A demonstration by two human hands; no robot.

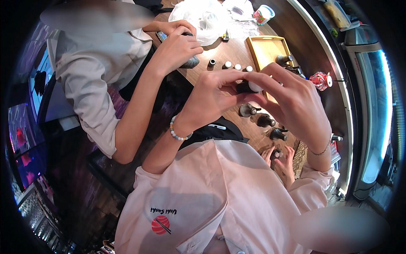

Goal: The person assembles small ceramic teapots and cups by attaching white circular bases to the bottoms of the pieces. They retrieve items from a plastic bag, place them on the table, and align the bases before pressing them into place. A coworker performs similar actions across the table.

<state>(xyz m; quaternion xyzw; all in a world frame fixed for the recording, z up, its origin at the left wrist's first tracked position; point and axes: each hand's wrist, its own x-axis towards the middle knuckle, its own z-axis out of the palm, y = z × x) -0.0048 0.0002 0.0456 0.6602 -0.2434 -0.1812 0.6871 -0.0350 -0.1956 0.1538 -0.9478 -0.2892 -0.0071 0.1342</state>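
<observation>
Both my hands meet over the table around a small dark bottle with a rounded white top. My left hand [207,95], with a beaded bracelet at its wrist, closes on the dark bottle [242,88]. The fingers of my right hand [294,99] curl round the white top [255,86]; its thin bracelet shows at the wrist. Fingers hide much of the bottle. Just below my hands stand dark narrow-necked bottles [248,111], [266,121], [278,134]. Beyond them is a row of small dark containers, several with white tops [227,64].
At the left, a person's hands [177,48] hold a dark object. Another person's hands [285,165] work at a small bottle at lower right. A wooden tray [266,42], plastic bags [196,19], a cup [264,15] and a red-and-white ornament [321,81] stand beyond.
</observation>
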